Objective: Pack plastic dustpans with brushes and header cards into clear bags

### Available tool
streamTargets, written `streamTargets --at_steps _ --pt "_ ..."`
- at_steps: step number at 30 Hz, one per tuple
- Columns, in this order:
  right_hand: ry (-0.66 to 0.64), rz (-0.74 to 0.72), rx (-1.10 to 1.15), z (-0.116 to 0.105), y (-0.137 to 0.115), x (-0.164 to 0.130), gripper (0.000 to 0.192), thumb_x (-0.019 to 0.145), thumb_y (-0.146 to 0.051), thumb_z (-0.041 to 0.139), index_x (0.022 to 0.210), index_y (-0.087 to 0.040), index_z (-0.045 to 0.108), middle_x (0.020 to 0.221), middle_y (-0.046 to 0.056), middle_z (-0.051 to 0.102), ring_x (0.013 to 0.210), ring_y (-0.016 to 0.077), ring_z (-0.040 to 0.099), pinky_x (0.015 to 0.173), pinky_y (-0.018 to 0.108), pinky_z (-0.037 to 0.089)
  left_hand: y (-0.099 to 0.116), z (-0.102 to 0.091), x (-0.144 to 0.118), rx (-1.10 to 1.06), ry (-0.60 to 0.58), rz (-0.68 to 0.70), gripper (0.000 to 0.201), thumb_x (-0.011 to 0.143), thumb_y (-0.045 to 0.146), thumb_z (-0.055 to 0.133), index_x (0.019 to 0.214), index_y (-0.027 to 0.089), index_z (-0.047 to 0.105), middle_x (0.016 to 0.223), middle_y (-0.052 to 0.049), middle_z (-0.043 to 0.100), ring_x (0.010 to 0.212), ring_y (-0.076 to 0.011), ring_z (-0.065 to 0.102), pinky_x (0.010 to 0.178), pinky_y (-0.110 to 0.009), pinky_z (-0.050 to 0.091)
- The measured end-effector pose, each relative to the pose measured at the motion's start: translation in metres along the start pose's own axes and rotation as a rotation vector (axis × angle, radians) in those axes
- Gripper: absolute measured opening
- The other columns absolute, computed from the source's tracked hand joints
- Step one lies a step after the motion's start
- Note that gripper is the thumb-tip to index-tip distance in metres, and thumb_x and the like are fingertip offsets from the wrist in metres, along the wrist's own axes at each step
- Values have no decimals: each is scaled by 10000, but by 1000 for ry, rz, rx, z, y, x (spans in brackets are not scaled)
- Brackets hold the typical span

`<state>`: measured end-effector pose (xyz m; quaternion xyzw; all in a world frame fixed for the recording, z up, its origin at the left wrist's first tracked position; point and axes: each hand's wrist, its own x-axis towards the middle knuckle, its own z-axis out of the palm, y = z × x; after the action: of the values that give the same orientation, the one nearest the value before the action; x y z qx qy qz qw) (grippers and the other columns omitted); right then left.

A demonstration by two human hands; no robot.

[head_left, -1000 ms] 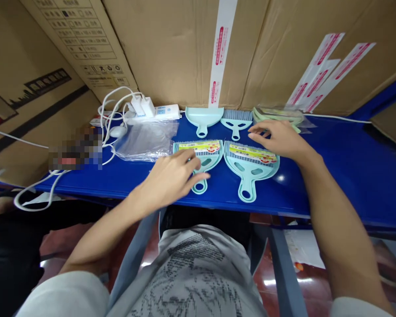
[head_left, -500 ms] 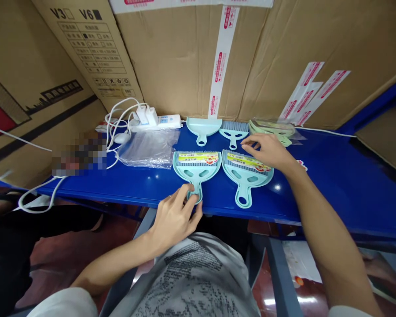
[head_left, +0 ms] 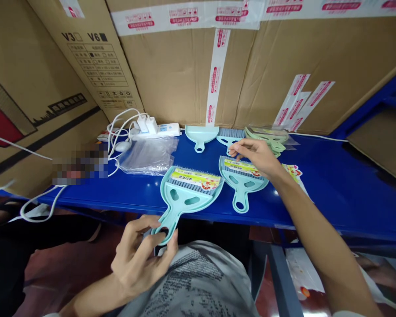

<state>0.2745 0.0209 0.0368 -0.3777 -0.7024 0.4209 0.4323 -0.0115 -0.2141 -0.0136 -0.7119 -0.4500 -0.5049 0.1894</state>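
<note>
- Since half a second ago, the left hand (head_left: 141, 259) has pulled the near-left dustpan set (head_left: 185, 193) toward the body; its handle now hangs past the front edge of the surface (head_left: 333, 202), and the pan has tilted so its handle points down-left.
- The left hand is curled around that handle, thumb and fingers pinching the ring at its end.
- The right hand (head_left: 255, 155) has shifted left; it now rests, fingers loosely bent, on the top edge of the second dustpan set (head_left: 241, 178), and I cannot tell whether it grips it.
- That second set lies flat on the surface, handle toward the person, just beside the first.
- Behind them, against the boxes (head_left: 171, 75), lie 1 bare dustpan (head_left: 201, 133) and 1 brush (head_left: 229, 136), with a green stack (head_left: 272, 136) in clear wrap to the right.
- A printed label (head_left: 293, 171) lies on the surface by the right forearm.
- To the left sit clear bags (head_left: 148, 152), a white power strip (head_left: 158, 129) with plugs, and looping white cables (head_left: 39, 202).
- The surface is glossy blue, a long narrow shelf backed closely by taped cardboard boxes.
- The right stretch of the surface is mostly bare; the front edge is open toward the person's lap.
</note>
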Motion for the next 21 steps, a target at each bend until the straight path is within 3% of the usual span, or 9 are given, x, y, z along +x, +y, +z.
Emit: streamTargets --at_steps 5,8,10,13,17,19,21 --pt "-157 296 234 3 -9 -5 546 927 -711 680 1131 -212 761 1020 116 791 867 217 749 690 307 611 12 7 8 -119 12 7 212 842 -8 777 863 154 641 1021 -76 589 884 -206 736 701 -325 653" --pt "-336 481 388 -1 -16 -10 661 966 -752 579 1407 -264 648 1084 112 801 925 262 786 753 384 657 18 19 13 -180 -21 -2 212 864 14 753 900 184 631 1016 -82 579 898 -229 727 666 -346 658" --pt "-411 538 442 -2 -19 -12 710 980 -763 535 1478 -261 599 1098 112 805 992 292 796 822 444 668 21 29 16 -226 -37 -13 216 876 16 732 928 197 626 1028 -91 573 913 -238 723 629 -333 645" --pt "-367 552 440 -3 -20 -15 664 935 -698 669 1416 -242 663 1105 106 814 947 280 807 775 409 683 22 48 20 -273 -35 -24 215 884 19 722 940 197 615 1068 -104 577 909 -224 703 623 -313 627" --pt "-291 552 341 -9 -17 -13 717 785 -377 923 1444 -263 662 988 65 831 677 192 771 532 257 623 11 63 29 -300 -57 32 188 913 74 716 984 207 602 1157 -119 602 969 -229 702 766 -360 653" --pt "-275 545 329 -13 -17 -11 738 769 -306 931 1451 -252 656 910 55 828 602 174 742 482 239 597 -7 63 40 -328 -90 3 193 961 187 685 1128 216 592 1246 -140 612 1058 -264 717 882 -424 649" --pt "-211 506 356 -17 -18 -8 682 779 -284 917 1416 -231 678 892 61 829 594 175 738 472 237 593 -38 59 56 -289 -159 -129 326 1014 338 595 1306 204 537 1332 -172 613 1108 -294 722 925 -458 633"
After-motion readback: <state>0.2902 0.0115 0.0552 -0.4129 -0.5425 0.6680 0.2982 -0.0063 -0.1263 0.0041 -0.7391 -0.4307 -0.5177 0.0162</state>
